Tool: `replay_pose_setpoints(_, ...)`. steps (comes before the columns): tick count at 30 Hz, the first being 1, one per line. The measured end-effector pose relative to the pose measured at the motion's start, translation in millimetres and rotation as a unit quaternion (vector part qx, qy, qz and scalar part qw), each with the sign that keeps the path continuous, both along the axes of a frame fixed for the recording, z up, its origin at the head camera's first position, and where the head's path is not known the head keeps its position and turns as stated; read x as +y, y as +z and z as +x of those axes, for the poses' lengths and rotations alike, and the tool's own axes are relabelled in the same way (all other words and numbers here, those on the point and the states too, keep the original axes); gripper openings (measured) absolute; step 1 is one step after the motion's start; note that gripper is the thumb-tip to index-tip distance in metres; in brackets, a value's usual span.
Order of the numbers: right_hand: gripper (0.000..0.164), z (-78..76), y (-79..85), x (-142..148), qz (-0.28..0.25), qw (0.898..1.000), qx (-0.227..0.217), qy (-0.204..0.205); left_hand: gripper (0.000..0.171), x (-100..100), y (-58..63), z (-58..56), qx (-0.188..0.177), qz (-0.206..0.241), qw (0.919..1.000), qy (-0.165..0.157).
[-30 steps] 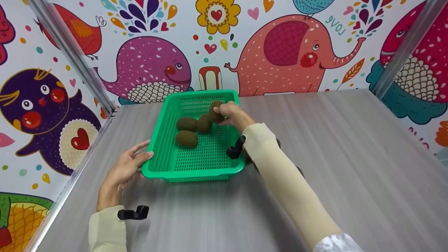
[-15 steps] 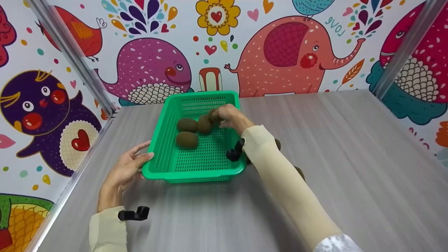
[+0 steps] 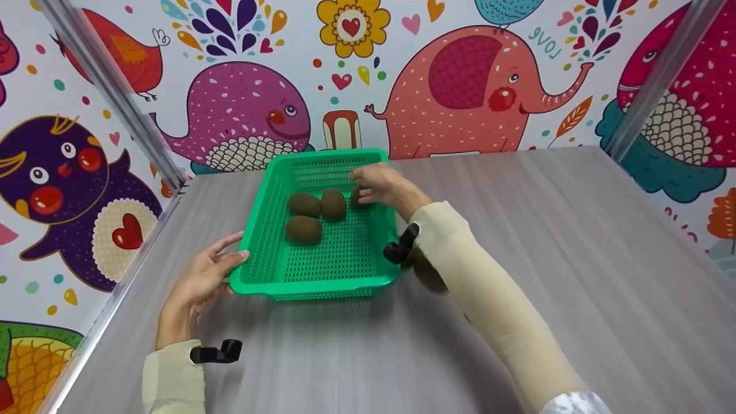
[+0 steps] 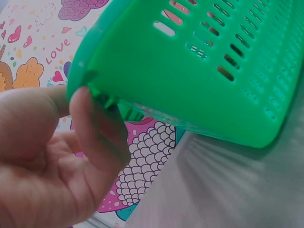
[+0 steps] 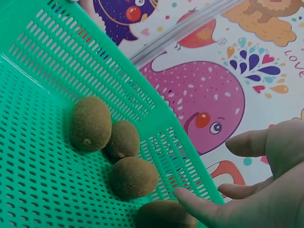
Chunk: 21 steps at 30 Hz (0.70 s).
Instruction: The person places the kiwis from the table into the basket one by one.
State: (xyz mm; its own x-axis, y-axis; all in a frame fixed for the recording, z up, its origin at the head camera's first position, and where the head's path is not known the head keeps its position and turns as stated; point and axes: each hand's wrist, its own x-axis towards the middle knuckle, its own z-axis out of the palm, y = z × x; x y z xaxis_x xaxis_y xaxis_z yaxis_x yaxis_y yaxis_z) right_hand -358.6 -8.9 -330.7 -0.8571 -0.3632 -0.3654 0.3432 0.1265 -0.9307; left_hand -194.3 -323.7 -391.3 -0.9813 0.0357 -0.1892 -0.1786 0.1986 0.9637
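Observation:
A green plastic basket [image 3: 322, 287] with slotted sides sits on the table, holding several brown kiwis. Three of them, including the nearest kiwi [image 3: 303, 230], lie grouped toward the back left. Another kiwi [image 3: 356, 197] is by the right wall, partly covered by my right hand [image 3: 390, 185]. That hand is just above it; in the right wrist view its fingers [image 5: 202, 204] are spread and hold nothing, while the kiwi [image 5: 166, 216] lies in the basket below. My left hand [image 3: 198, 282] grips the basket's left rim, thumb over the edge, as the left wrist view shows.
More kiwis [image 3: 428, 273] lie on the table right of the basket, partly hidden beneath my right forearm. A wall [image 3: 345, 132] printed with cartoon animals stands behind the table, and another stands at the left. Metal posts [image 3: 115, 92] mark the corners.
My right hand lowered a kiwi into the back right of the basket and let go of it. It has since lifted slightly, fingers opened. The left hand keeps its hold on the rim.

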Motion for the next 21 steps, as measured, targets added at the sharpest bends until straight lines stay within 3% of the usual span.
replay_pose_setpoints(4, 0.053, 5.0, 5.6, 8.2, -0.009, 1.000, 0.021, 0.010, 0.067, -0.4, 0.3, 0.2, 0.004, -0.003, 1.0000, -0.004)
replay_pose_setpoints(12, 0.047, 17.1, 14.1, 30.9, -0.045, 0.997, 0.055, -0.014, 0.066, 0.8, 0.3, -1.1, 0.011, -0.011, 0.9998, -0.008)
replay_pose_setpoints(21, 0.044, 35.0, 17.2, 60.4, -0.045, 0.995, 0.084, -0.012, 0.065, -0.9, -1.3, -0.5, 0.013, -0.023, 0.9996, -0.005)
